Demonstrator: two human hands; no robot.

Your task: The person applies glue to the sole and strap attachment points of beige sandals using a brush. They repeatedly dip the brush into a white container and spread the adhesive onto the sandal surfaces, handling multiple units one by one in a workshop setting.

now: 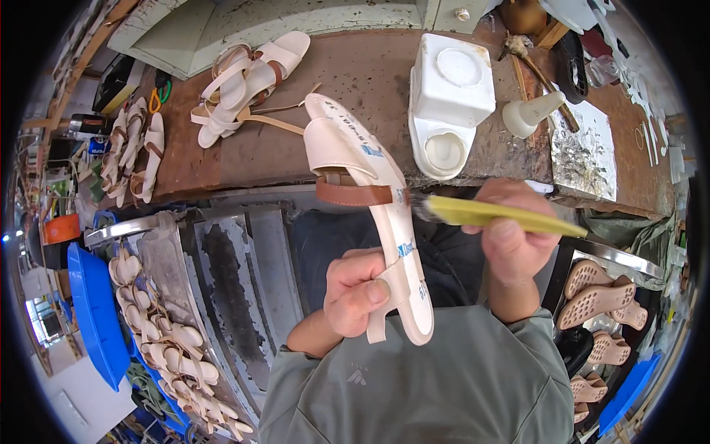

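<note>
Brown and stained, the surface [355, 81] is stretching across the upper half of the frame, cluttered with shoemaking things. At centre frame the left hand [356, 290] is holding up a cream sandal [370, 214], sole side turned toward the right; its fingers are curling shut around the heel end, the thumb pressing across a pale strap. The sandal is showing a wide cream toe band at its upper end, a brown leather strap across the middle and blue marks on its pale insole board. The right hand [512, 238] is sitting just right of it, fingers closed around the yellow handle of a brush [488, 213], whose dark bristles are touching the sandal's edge beside the brown strap.

Behind the sandal, in the upper middle, a white plastic jug [451, 100] is lying on the surface, with a small white nozzle bottle [534, 112] to its right. More finished sandals [244, 78] are lying at the upper left. Along the lower left, a row of cream uppers [159, 333] is resting on a grey rack, and at the lower right, brown soles [597, 300] are sitting in a dark tray.
</note>
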